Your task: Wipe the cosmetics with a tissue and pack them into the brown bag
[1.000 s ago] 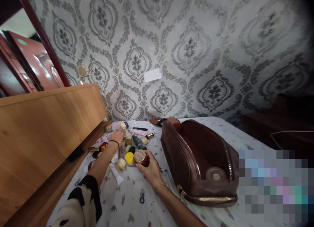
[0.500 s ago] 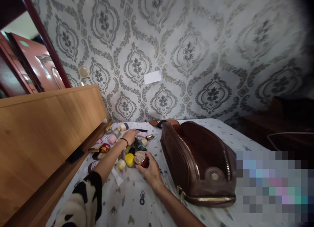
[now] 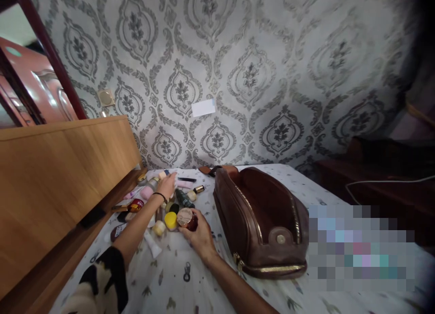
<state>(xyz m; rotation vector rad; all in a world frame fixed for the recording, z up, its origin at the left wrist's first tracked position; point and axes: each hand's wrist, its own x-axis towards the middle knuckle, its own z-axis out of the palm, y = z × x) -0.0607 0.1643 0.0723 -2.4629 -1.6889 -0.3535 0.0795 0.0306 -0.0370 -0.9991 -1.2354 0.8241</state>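
My right hand (image 3: 201, 238) is closed around a jar (image 3: 186, 218) with a pinkish lid and dark red sides, held low over the sheet. My left hand (image 3: 167, 186), a black band at its wrist, reaches over a cluster of toiletries with its fingers stretched forward; their tips are hard to make out. Close to it lie a blue-capped jar (image 3: 163, 174), a pink bottle (image 3: 147, 193) and a dark green bottle (image 3: 184, 198). A yellow-lidded jar (image 3: 171, 220) sits beside the held jar. Nearer me lies a white tube (image 3: 152, 245).
A brown leather bag (image 3: 234, 223) stands unzipped right of my hands. A wooden headboard (image 3: 68, 164) borders the bed at left, and a patterned wall (image 3: 249, 78) rises behind. A black slim stick (image 3: 186, 179) and a gold-and-black tube (image 3: 199, 188) lie near the bag.
My left hand has shifted slightly farther back over the toiletries, and its fingers point more forward. My right hand keeps the jar. The whole view has swung a little to the right.
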